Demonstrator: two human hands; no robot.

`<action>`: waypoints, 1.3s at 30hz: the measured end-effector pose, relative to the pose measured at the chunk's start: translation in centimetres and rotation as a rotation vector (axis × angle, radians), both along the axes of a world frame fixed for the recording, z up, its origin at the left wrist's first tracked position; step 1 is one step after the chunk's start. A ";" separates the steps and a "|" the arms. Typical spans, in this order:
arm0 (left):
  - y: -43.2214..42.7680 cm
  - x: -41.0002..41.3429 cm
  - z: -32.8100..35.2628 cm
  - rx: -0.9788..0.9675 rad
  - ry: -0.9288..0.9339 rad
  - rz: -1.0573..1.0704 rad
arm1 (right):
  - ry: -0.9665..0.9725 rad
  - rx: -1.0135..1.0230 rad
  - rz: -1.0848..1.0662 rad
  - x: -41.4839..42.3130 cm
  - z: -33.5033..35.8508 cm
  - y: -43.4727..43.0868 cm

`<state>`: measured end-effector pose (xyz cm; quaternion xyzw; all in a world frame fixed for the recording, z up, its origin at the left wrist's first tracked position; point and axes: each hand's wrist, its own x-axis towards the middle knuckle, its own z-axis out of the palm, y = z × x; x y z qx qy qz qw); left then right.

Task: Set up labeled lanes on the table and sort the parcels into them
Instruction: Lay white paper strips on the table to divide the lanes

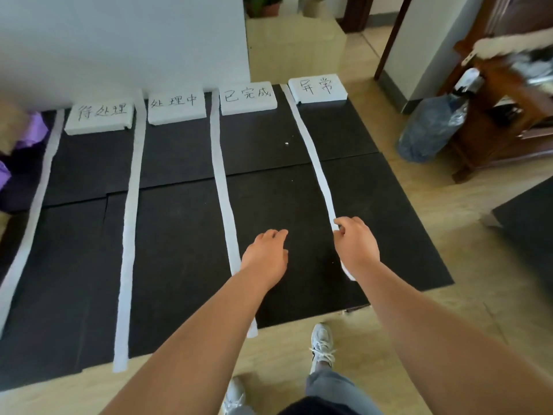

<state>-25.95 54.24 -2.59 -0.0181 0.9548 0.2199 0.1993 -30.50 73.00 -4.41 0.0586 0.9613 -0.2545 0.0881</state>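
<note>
Several long white paper strips divide the black table top (269,181) into lanes. The rightmost strip (311,157) runs under my right hand (356,247), whose curled fingertips pinch it near its front end. My left hand (264,256) hovers over the lane to the left of that strip, beside the third strip (220,163), with its fingers loosely curled and holding nothing. White foam label blocks with handwritten characters stand at the far end of each lane, such as the far-right one (317,89) and the far-left one (98,119). No parcels lie in the lanes.
Purple bags (33,130) sit at the table's far left edge. A large blue water bottle (428,130) leans by dark wooden furniture (502,115) on the right. My white shoe (321,345) stands on the tiled floor at the table's front edge.
</note>
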 end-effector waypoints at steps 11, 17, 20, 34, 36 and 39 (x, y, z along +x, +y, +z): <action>7.1 -5.8 -2.3 0.075 -0.104 0.300 | -0.311 0.124 0.142 -7.9 -3.1 3.0; 6.9 -8.6 -2.5 0.064 -0.116 0.376 | -0.366 0.093 0.189 -8.5 -3.9 2.3; 6.7 -9.4 -2.7 0.067 -0.119 0.364 | -0.390 0.059 0.151 -8.6 -3.9 2.4; 7.3 -15.6 -3.5 0.290 -0.178 0.497 | -0.623 -0.229 -0.088 -9.7 -4.1 3.1; 7.6 -16.9 -3.7 0.347 -0.199 0.596 | -0.672 -0.281 -0.062 -9.8 -3.7 3.4; 8.1 -18.3 -4.2 0.471 -0.240 0.750 | -0.725 -0.330 -0.007 -10.3 -3.2 4.0</action>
